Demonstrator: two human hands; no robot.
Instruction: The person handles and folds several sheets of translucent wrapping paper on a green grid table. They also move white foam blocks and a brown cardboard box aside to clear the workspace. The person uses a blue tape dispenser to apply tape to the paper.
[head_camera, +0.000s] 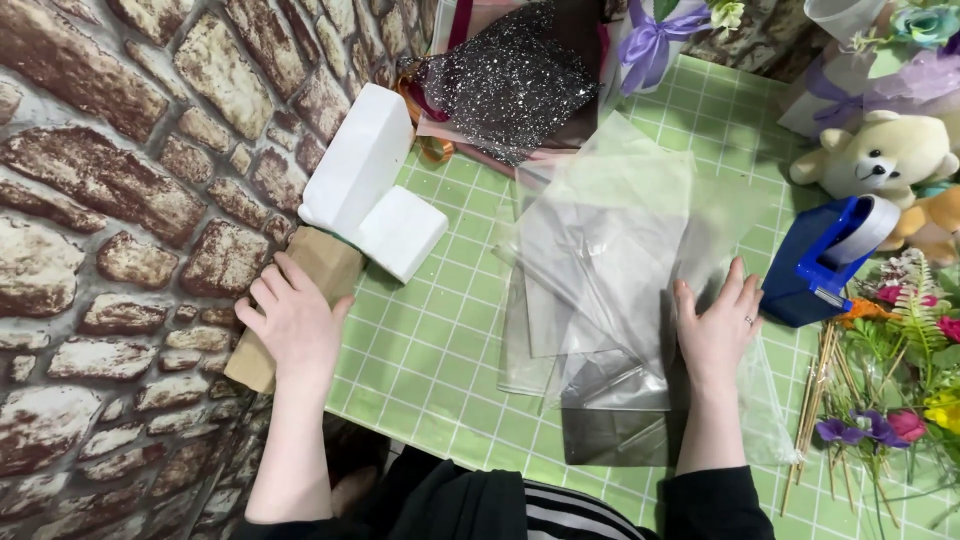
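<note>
My left hand (292, 320) grips a brown paper-wrapped block (322, 268) leaning against the stone-pattern wall at the table's left edge. Just beyond it lie two white foam blocks, a long one (358, 158) and a smaller one (402, 230). My right hand (716, 325) lies flat, fingers spread, on a loose stack of clear plastic sheets (610, 240) spread over the green grid cutting mat (440, 340). A darker sheet (610, 435) pokes out under the stack near the front edge.
A blue tape dispenser (825, 262) stands right of my right hand. A cream teddy bear (880, 152), artificial flowers (915, 400) and thin wooden sticks (812, 390) fill the right side. Dark glittery wrapping (505, 80) and purple-ribboned bouquets (650, 40) sit at the back.
</note>
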